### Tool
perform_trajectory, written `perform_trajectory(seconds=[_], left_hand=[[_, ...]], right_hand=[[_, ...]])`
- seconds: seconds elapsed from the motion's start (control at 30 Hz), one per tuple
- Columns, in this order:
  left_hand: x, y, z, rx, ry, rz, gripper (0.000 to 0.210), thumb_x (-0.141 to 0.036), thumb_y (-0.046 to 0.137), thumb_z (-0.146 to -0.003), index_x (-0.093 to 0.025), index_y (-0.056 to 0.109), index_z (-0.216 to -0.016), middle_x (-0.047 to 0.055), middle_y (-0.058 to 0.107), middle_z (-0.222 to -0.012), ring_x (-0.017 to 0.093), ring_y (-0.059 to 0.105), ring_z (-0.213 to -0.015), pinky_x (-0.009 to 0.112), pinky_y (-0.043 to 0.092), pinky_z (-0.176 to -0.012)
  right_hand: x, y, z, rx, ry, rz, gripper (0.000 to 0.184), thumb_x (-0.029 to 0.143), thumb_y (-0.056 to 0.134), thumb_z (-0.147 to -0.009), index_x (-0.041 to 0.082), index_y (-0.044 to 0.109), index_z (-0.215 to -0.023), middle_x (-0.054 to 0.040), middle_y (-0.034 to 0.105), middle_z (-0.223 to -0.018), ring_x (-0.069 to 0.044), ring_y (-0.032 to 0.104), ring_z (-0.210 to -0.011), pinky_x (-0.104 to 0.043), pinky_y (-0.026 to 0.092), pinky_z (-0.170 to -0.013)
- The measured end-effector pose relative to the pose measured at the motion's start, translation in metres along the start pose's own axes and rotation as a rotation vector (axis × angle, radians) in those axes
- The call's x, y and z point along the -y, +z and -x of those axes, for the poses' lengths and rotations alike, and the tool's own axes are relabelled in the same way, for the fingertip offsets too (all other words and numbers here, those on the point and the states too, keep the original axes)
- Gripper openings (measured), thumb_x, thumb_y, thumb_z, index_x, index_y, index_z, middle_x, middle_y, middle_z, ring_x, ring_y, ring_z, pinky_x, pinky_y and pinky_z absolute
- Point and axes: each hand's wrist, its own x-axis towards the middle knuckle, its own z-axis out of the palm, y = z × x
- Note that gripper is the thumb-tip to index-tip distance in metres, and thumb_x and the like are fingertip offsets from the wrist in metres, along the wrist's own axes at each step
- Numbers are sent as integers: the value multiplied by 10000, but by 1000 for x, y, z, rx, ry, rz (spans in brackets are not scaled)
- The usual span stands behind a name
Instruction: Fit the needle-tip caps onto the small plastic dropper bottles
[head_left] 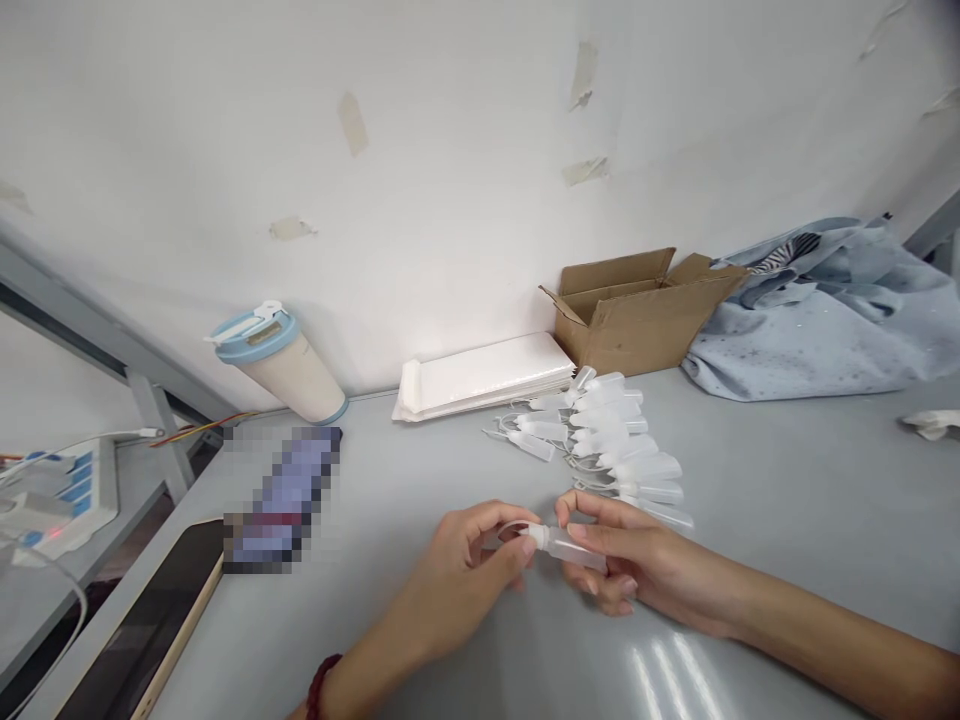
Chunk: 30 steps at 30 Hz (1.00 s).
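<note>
A small translucent dropper bottle (pixel 574 549) with a white cap and a thin looped strap lies between my two hands, just above the grey table. My left hand (pixel 469 560) pinches its cap end between thumb and index finger. Around the bottle's body, the thumb and fingers of my right hand (pixel 626 550) are closed. Beyond my hands, a pile of similar bottles (pixel 607 430) lies on the table, their caps pointing mostly left.
Behind the pile stand white padded envelopes (pixel 487 372) and an open cardboard box (pixel 637 320). Blue-grey fabric (pixel 817 330) is heaped at right. On the left are a tumbler (pixel 289 365), a phone (pixel 150 620), a pixelated object (pixel 281 500) and a power strip (pixel 67 500).
</note>
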Motion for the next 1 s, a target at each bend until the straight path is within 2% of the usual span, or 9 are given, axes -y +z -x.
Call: perform_trajectory(seconds=[0.13, 0.3, 0.37, 0.43, 0.57, 0.63, 0.73, 0.87, 1.0], left_hand=[[2, 4, 1, 35, -54, -12, 339, -419, 486, -888, -133, 628, -773, 10, 572, -679, 132, 533, -607, 236, 439, -564], [1, 6, 0, -14, -94, 11, 337, -409, 528, -851, -140, 565, -650, -10, 551, -598, 112, 506, -543, 228, 403, -554], [1, 6, -1, -33, -109, 47, 346, -402, 525, -842, -147, 545, -610, -14, 534, -567, 114, 501, -525, 234, 400, -547], [1, 6, -2, -31, -119, 83, 340, -394, 530, -832, -148, 545, -597, -11, 531, -557, 119, 502, -516, 241, 404, -544], [4, 6, -2, -16, -86, 89, 300, -371, 551, -826, -137, 585, -640, -10, 540, -565, 119, 503, -534, 241, 409, -562], [5, 5, -1, 9, -52, 90, 278, -353, 557, -827, -129, 615, -673, -7, 550, -590, 114, 497, -551, 235, 409, -574], [5, 6, 0, 41, -23, 83, 258, -325, 563, -827, -120, 649, -696, -7, 549, -608, 107, 489, -573, 223, 405, -583], [4, 8, 0, 20, -23, 84, 255, -345, 572, -828, -124, 652, -730, 0, 563, -655, 110, 502, -586, 216, 428, -563], [4, 8, -2, 26, -74, 87, 358, -434, 516, -857, -133, 607, -687, -5, 544, -596, 108, 499, -514, 220, 423, -503]], right_hand=[[2, 0, 1, -16, -26, 229, 205, 413, 447, -942, 218, 382, -942, 50, 514, -640, -58, 243, -459, -216, 234, -492], [9, 0, 6, -264, -288, 1132, 236, 381, 496, -918, 205, 454, -1070, -38, 556, -875, -153, 495, -701, -284, 393, -646], [8, -2, 7, -258, -386, 1376, 245, 351, 509, -916, 187, 480, -1095, -74, 566, -946, -189, 544, -778, -314, 432, -681], [4, -4, 7, -223, -479, 1489, 235, 331, 486, -932, 163, 504, -1095, -96, 583, -957, -205, 575, -791, -324, 463, -673], [-4, -6, 6, -217, -658, 1531, 243, 270, 403, -968, 125, 536, -1109, -117, 623, -928, -209, 603, -780, -315, 485, -654], [-3, -3, 6, -214, -649, 1458, 239, 246, 378, -976, 140, 559, -1091, -93, 636, -889, -187, 605, -761, -291, 481, -659], [5, 3, 8, -223, -551, 1301, 243, 233, 371, -980, 184, 609, -971, -29, 638, -799, -138, 594, -704, -243, 459, -659], [11, 7, 7, -272, -468, 1207, 264, 263, 393, -976, 206, 635, -888, 7, 625, -714, -118, 569, -631, -221, 432, -598], [6, 2, 7, -285, -581, 1262, 180, 227, 449, -952, 201, 610, -1027, -24, 658, -828, -139, 607, -725, -242, 465, -655]])
